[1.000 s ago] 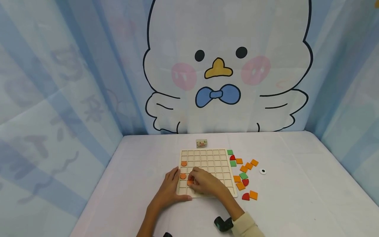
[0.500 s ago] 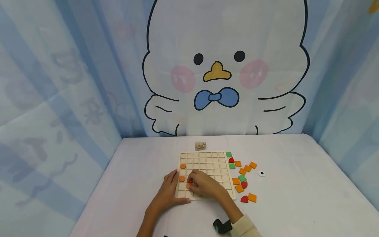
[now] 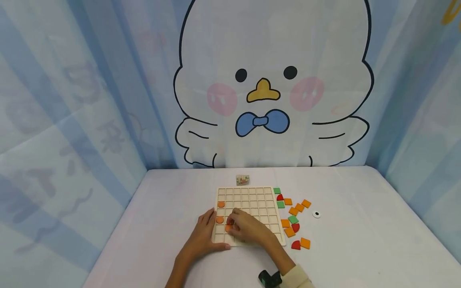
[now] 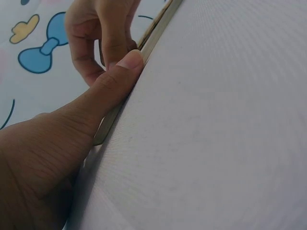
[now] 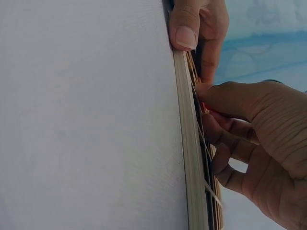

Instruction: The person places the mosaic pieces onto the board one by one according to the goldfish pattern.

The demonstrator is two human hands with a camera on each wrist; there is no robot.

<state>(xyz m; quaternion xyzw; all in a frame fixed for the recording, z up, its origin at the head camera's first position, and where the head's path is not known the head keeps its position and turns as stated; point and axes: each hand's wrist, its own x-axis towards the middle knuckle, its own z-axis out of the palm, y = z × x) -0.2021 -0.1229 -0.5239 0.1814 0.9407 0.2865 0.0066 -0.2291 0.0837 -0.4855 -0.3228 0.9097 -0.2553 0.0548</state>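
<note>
A pale wooden grid board [image 3: 252, 203] lies flat on the table. My left hand [image 3: 202, 236] braces its near left corner, fingers along the left side and the thumb [image 4: 125, 67] pressing the near edge. Over the lower left cells, my right hand [image 3: 248, 228] pinches an orange round disc [image 3: 228, 228] between thumb and fingers. Two more orange discs sit in the left column, one disc [image 3: 219, 219] just beside and another disc [image 3: 221, 204] farther up. In the right wrist view, my right fingertips [image 5: 204, 91] are low against the board; the disc is mostly hidden there.
Right of the board lie several orange squares [image 3: 305, 243], green pieces [image 3: 293, 219] and red quarter-round pieces [image 3: 295, 245]. A white ring-like piece with a black centre [image 3: 316, 214] lies farther right. A small patterned card [image 3: 243, 180] lies behind the board.
The whole head view has shifted slightly, so everything sits a little lower. Both hands keep their places on the board, the right one still at the same orange disc.
</note>
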